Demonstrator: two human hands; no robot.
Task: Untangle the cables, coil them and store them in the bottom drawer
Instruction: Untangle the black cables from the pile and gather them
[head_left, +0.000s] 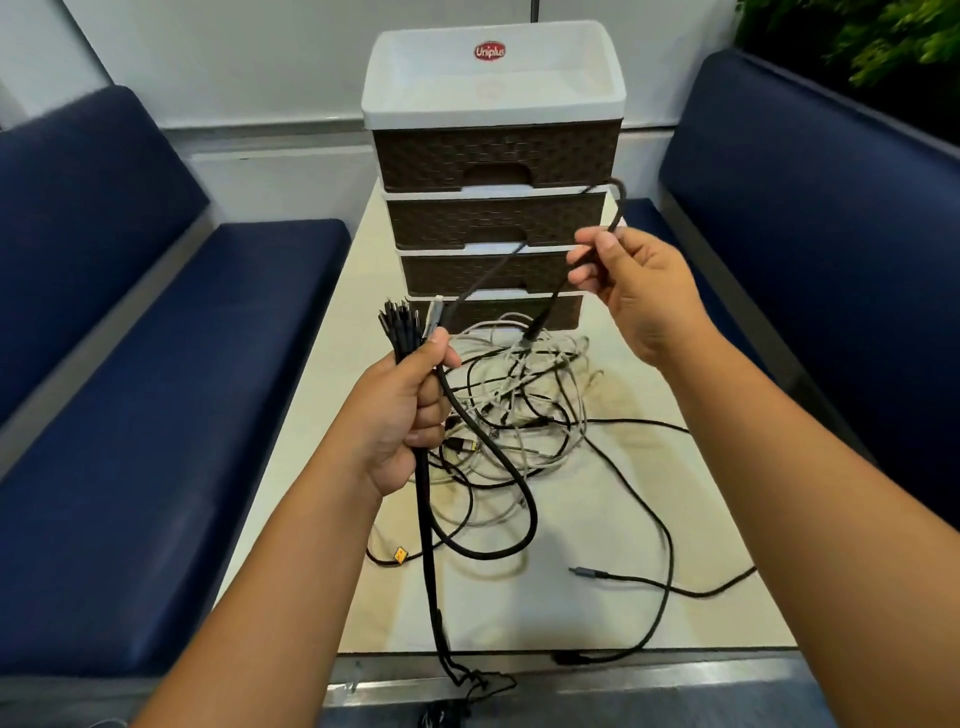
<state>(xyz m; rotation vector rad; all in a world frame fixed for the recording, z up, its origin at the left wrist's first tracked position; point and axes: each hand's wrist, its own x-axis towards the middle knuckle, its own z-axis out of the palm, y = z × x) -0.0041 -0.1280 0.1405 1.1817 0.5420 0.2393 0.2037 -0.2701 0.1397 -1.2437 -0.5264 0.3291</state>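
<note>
Both hands (402, 415) grip cables (519, 415) over cream table (701, 519).

Drawer unit (493, 161): white frame, dark-brown woven-pattern fronts, red oval logo. Before it: black and white cables (524, 415), cream table (701, 519). Flanking: navy benches (130, 415).

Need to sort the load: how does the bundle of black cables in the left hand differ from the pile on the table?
The bundle of black cables is gathered, ends aligned, gripped upright by the left hand; the loose pile of white and black cables lies tangled on the cream table. Bundle all black; pile mixed. Neither is coiled.
</note>
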